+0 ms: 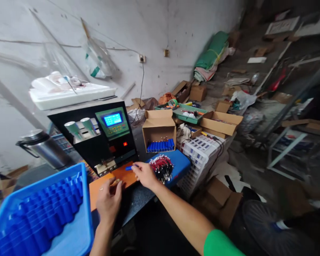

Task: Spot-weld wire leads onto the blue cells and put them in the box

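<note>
My right hand (146,175) pinches a small blue battery (128,168) between thumb and fingers, just above an orange board (96,193). To its left, my left hand (109,195) hovers over the same board with fingers loosely bent and the thumb apart; nothing shows in its grasp. Behind both hands stands a black machine (117,147) with a lit display (112,120) and metal contacts (106,166) low at its front. A bundle of red and black wires (162,167) lies right of my right hand on a blue surface (181,163).
At the left, a blue tray (89,220) holds rows of blue batteries (46,217). An open carton (160,119) contains more blue batteries. A steel jug (46,151) stands beside the machine. Further right are a white crate (198,153) and a green tray (188,115).
</note>
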